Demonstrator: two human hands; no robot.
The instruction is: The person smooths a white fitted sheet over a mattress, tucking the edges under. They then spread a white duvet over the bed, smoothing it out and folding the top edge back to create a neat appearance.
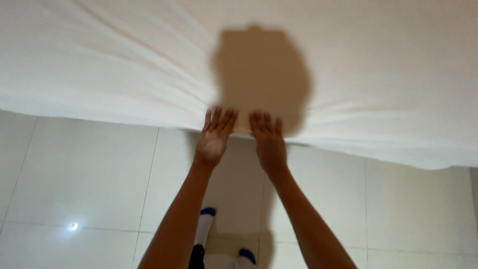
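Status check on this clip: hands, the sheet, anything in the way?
Left hand and right hand open, fingertips at the white sheet edge, side by side. Sheet wrinkled toward hands. Nothing between; tiled floor below.

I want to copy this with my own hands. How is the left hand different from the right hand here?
The left hand tilts, its fingers spread and leaning to the right; the right hand points more straight up with fingers closer together. The left hand looks lighter; the right hand looks darker, partly in the shadow. Both lie flat and open at the edge of the white sheet, side by side, above the tiled floor.
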